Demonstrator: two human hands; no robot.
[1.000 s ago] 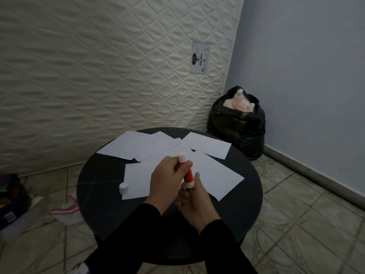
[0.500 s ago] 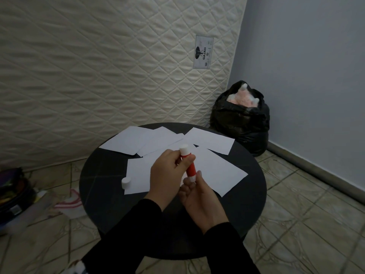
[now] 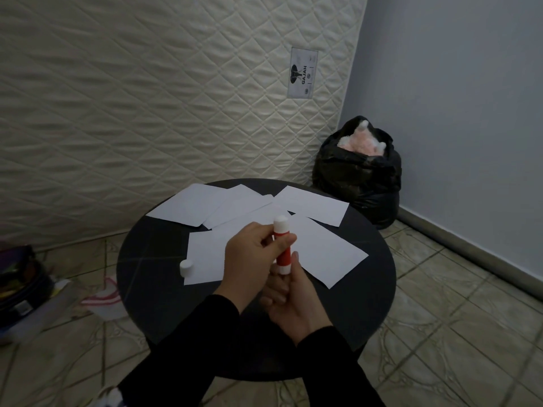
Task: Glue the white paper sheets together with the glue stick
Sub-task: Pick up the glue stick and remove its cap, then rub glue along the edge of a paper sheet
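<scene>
Surroundings: a quilted mattress is leaning upright behind the round black worktop; a black bag with something pink and fluffy showing at its top is sitting on the floor beyond the worktop's far right edge, and clutter is lying on the tiles off its left edge.
Writing: the mattress tag is reading "GAJAH".
Sheets: about five white sheets are lying overlapped on the worktop's far half; the exact count is unclear.
Cap: one white cap is standing on the worktop, touching the nearest sheet's left edge.
Glue: one red glue, white tip up, is being held over the worktop's middle, above the sheets.
Left hand: its grip is curling round the glue's barrel.
Right hand: its fingers are pinching the glue's white base.
</scene>
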